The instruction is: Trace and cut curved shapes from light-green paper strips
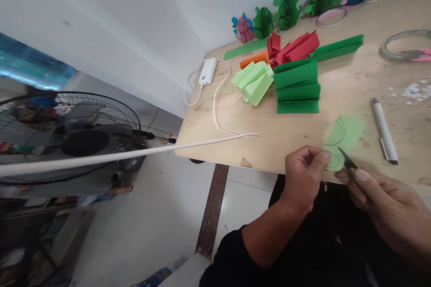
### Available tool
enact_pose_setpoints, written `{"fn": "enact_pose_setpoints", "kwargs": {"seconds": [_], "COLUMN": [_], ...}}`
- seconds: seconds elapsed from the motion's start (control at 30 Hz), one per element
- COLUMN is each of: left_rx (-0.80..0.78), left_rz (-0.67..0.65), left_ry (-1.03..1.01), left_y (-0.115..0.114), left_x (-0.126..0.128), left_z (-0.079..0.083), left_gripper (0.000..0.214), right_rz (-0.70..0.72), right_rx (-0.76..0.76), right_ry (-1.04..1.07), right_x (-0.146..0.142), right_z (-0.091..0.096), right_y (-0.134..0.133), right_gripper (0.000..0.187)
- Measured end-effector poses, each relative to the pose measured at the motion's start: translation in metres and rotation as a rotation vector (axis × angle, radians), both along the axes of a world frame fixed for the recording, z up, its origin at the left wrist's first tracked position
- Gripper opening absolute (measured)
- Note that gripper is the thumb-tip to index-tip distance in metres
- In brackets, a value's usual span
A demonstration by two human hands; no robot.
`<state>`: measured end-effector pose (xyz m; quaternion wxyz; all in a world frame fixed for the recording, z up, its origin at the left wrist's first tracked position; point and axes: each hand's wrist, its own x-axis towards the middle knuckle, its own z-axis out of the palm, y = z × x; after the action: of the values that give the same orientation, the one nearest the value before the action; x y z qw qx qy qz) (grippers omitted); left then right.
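Within pinched hands (303, 172) (387, 197): green paper (348, 133), scissors (347, 161).

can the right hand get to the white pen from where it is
Probably yes: the pen lies on the table just beyond the right hand, nothing between, though that hand holds scissors.

At the worktop (235, 143) edge, the left grip (305, 175) pinches a light green paper (348, 134) marked with drawn curves. The right grip (387, 197) holds dark scissors (348, 163), blades touching the paper. A pen (384, 131) lies near on the right. Farther back sit folded green stacks (296, 85), red sheets (298, 47) and a power bank (208, 71).
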<state>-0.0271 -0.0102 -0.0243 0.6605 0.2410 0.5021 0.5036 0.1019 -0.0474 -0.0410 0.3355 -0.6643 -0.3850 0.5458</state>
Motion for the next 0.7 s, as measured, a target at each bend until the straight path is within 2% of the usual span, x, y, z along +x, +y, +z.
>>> {"fn": "enact_pose_setpoints", "kwargs": {"seconds": [0.2, 0.43, 0.7], "left_rx": [0.002, -0.016, -0.012], "left_rz": [-0.002, -0.011, -0.011], "left_ry": [0.000, -0.002, 0.015], "left_y": [-0.001, -0.001, -0.001], "left_x": [0.000, 0.000, -0.001], "left_z": [-0.001, -0.002, -0.004], "left_gripper": [0.029, 0.030, 0.028], "right_rz": [0.016, 0.025, 0.031], "right_rx": [0.015, 0.035, 0.056], "right_ry": [0.020, -0.035, -0.051], "right_x": [0.005, 0.003, 0.006], "right_z": [-0.007, 0.000, -0.012], "right_y": [-0.003, 0.000, -0.005], "right_gripper": [0.050, 0.053, 0.049]}}
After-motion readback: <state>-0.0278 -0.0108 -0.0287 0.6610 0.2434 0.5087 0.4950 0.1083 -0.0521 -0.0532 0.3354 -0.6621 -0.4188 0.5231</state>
